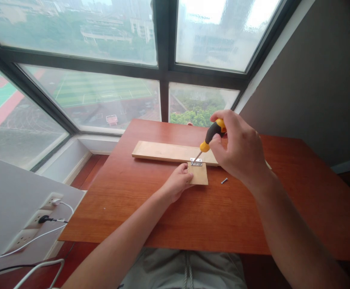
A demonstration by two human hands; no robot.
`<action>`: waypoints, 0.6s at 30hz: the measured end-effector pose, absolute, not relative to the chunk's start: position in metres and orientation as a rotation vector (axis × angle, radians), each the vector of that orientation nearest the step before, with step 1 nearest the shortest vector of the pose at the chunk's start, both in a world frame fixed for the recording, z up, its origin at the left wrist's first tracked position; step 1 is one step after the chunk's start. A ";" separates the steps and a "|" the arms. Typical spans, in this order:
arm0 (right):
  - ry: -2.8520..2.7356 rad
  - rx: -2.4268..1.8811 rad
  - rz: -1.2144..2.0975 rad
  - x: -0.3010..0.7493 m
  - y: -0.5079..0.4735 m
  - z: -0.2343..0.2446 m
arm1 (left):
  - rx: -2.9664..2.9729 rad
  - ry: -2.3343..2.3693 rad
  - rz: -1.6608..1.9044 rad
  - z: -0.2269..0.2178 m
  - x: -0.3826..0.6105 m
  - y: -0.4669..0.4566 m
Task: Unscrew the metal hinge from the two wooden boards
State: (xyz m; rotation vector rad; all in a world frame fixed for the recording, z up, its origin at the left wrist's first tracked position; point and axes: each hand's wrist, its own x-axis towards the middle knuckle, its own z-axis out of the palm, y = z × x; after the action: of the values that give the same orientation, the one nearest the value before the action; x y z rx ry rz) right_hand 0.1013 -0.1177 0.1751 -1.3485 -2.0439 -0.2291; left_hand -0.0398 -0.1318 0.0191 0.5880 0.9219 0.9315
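Our left grip [178, 181] clasps a pale wooden square [199, 175], our right [239, 145] a yellow-black screwdriver [212, 133], seemingly touching the silver hinge [197, 162] between.

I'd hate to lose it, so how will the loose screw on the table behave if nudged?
The screw will probably roll, being slim and lying on its side on a smooth-looking table. Its shiny, metallic look suggests it's stiff, and its small size may make it fiddly to pinch.
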 end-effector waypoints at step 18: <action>-2.041 -1.298 -0.325 0.101 -0.111 0.172 | 0.578 0.913 0.927 0.018 -0.040 -0.131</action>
State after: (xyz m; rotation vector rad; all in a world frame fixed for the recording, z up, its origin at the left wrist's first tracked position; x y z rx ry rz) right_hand 0.1014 -0.1114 0.1723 -1.2983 -2.0409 -0.3253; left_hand -0.0397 -0.1314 0.0180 0.5782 0.9134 0.9265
